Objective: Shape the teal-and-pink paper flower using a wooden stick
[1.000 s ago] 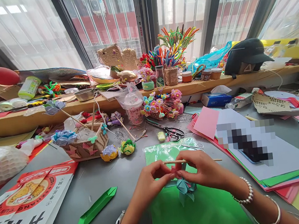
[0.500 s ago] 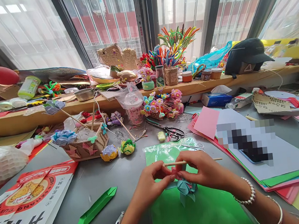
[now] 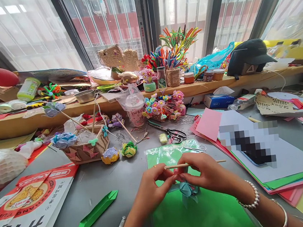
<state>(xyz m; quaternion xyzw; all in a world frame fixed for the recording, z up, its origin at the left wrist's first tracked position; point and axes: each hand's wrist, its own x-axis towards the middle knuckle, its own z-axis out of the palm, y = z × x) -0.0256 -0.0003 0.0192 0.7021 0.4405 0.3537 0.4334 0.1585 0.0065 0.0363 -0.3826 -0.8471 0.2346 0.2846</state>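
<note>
My left hand (image 3: 156, 183) is closed, its thumb and fingers pinching a small piece of pink paper (image 3: 176, 171). Closed around the other side of the same paper, my right hand (image 3: 208, 172) also has a thin wooden stick (image 3: 220, 161) lying across its fingers. The stick's left end reaches my left fingertips. Just below the hands is a light-blue folded paper flower (image 3: 188, 189), partly covered by my right fingers. Under it lies a green sheet in a clear sleeve (image 3: 202, 216). My fingers hide most of the pink piece.
A folded green paper strip (image 3: 96, 214) lies left of my hands. Beyond are scissors (image 3: 176, 134), yellow and green paper flowers (image 3: 128, 149) and a cardboard basket (image 3: 87, 152). Stacked coloured paper (image 3: 289, 160) with a blurred phone stands right; a red-white bag (image 3: 29, 213) lies left.
Both hands keep their pinch on the pink paper, with only slight finger movement. The wooden stick stays nearly level, and the view has shifted very slightly.
</note>
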